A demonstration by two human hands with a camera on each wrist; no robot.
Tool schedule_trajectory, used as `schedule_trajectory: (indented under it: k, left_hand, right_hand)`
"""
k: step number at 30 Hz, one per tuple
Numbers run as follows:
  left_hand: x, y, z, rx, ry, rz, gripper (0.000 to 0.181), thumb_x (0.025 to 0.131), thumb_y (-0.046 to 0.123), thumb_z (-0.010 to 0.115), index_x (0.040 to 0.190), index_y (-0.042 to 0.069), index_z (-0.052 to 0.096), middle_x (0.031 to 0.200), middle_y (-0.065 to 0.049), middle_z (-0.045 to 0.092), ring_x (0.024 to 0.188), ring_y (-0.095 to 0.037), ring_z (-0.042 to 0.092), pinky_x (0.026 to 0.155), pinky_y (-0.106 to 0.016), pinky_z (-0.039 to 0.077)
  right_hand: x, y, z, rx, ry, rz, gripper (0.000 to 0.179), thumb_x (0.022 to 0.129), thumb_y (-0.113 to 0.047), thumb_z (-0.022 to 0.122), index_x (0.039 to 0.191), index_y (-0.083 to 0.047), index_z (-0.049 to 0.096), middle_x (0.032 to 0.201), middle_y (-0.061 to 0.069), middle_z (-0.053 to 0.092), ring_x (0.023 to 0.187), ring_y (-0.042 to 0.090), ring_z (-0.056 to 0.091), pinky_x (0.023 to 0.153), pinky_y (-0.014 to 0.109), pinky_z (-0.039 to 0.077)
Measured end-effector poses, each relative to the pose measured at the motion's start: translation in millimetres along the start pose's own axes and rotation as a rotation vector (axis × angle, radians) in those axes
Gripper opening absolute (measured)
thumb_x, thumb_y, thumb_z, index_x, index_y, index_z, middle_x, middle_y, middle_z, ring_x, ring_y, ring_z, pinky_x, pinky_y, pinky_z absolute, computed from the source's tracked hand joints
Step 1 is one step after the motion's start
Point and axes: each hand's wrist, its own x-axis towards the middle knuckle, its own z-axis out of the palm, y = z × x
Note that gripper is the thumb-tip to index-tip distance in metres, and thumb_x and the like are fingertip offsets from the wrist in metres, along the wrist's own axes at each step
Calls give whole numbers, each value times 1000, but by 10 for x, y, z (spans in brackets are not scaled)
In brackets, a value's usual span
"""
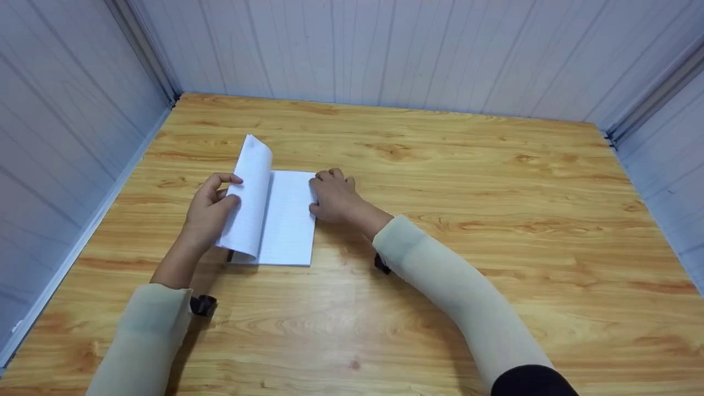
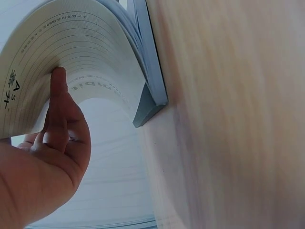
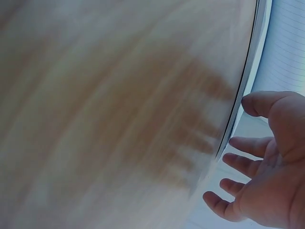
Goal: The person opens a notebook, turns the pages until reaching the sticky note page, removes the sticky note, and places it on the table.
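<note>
Pale sleeve (image 1: 451,275) on the right arm sits nearest my head feed, with black fabric (image 1: 531,380) at its near end by the bottom edge. Matching left sleeve (image 1: 140,335) comes up from near left. Small black device (image 1: 203,305) shows by the left wrist, and I see another dark device (image 1: 381,265) under the right cuff. Notebook (image 1: 289,220) lies left of centre on the wood-grain table (image 1: 495,264), ruled right-hand page facing up. Left hand (image 1: 207,212) pinches the raised leaves (image 1: 250,203) by their left edge, thumb and fingers narrow on the paper; leaves stand up off the notebook, curved, far corner highest. On my left wrist feed their other side carries ruled lines and printed characters (image 2: 13,90), including "A5"; dark strip (image 2: 148,107) wraps the spine's end, next to the table. Right hand (image 1: 334,198) is at the notebook's right edge, toward the far corner, fingers spread wide and gripping nothing, thumb tip at the edge; I can't tell how hard it presses. Pale panelled walls border the table: far wall (image 1: 357,49), left wall (image 1: 71,110), right wall (image 1: 676,148).
</note>
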Motion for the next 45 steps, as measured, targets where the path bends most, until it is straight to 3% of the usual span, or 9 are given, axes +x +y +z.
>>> schedule_trajectory:
  k: [15, 25, 37, 45]
  left_hand:
    - [-8, 12, -42, 2, -5, -5, 28, 87, 13, 42, 114, 20, 45, 101, -11, 57, 80, -16, 58, 62, -31, 47]
    - [-17, -10, -56, 21, 7, -5, 27, 87, 16, 41, 114, 21, 44, 93, -7, 55, 79, -16, 56, 62, -29, 47]
    - [-28, -7, -79, 37, 20, -11, 28, 88, 17, 41, 115, 21, 44, 93, -6, 55, 80, -17, 55, 64, -29, 46]
    - [-26, -22, -81, 28, 17, -3, 30, 87, 16, 41, 117, 20, 44, 95, -7, 55, 80, -17, 56, 65, -29, 47]
  right_hand:
    - [21, -5, 25, 27, -69, 12, 70, 82, -51, 46, 138, -17, 23, 145, 5, 20, 134, 29, 7, 99, 55, 17]
    - [-4, -6, 41, 62, -67, 18, 73, 81, -52, 47, 139, -18, 19, 144, 5, 20, 134, 29, 8, 99, 54, 15]
    - [26, -42, 25, 96, -28, -9, 76, 80, -44, 53, 140, -17, 15, 139, 6, 29, 130, 25, 17, 97, 48, 20]
    - [32, -71, 10, 203, 24, -61, 73, 78, -30, 60, 137, -23, 18, 133, 3, 38, 121, 23, 26, 94, 42, 22]
